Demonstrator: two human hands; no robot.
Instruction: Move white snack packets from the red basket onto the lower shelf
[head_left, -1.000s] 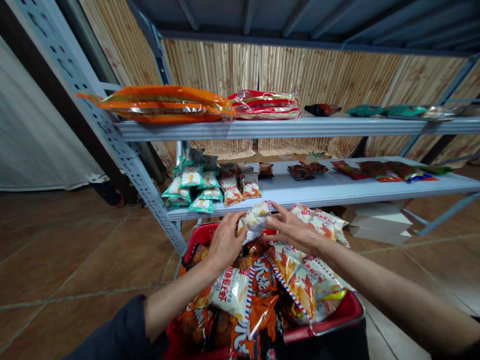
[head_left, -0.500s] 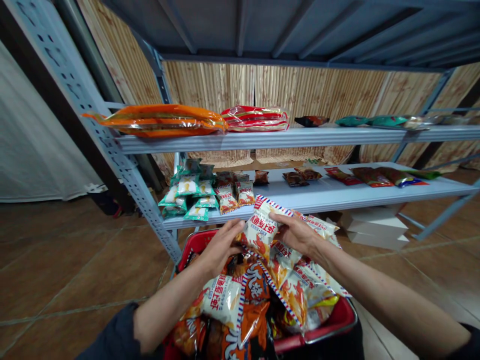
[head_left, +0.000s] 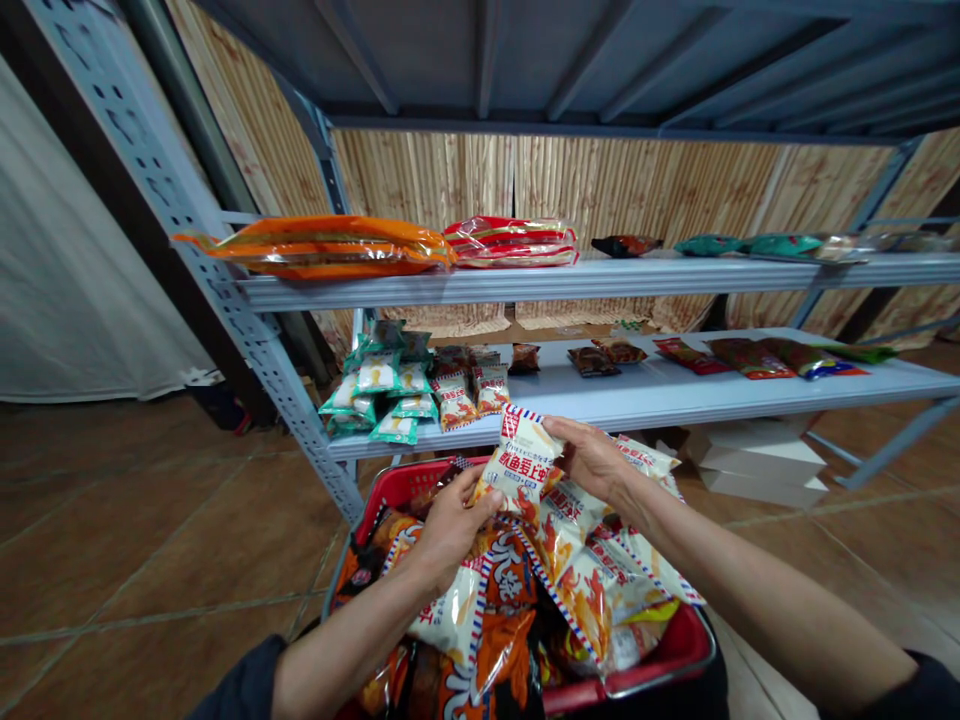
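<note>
The left hand (head_left: 448, 528) had its fingers (head_left: 481, 505) curled closed against the lower edge of a white-and-red snack bag (head_left: 521, 462), while the right hand (head_left: 591, 462) pinched its upper side. The bag was held above a red shopping basket (head_left: 405, 483) heaped with snack bags (head_left: 574, 570), just before a metal shelf (head_left: 637, 397)

- Bright, even indoor light, with soft shadows darkest beneath the top shelf (head_left: 525, 285)
- Small glints on the glossy snack packet (head_left: 519, 465)
- Dull sheen across the tile floor (head_left: 150, 510)
- Perforated steel upright (head_left: 176, 215) bowed by edge distortion
- Little visible blur
</note>
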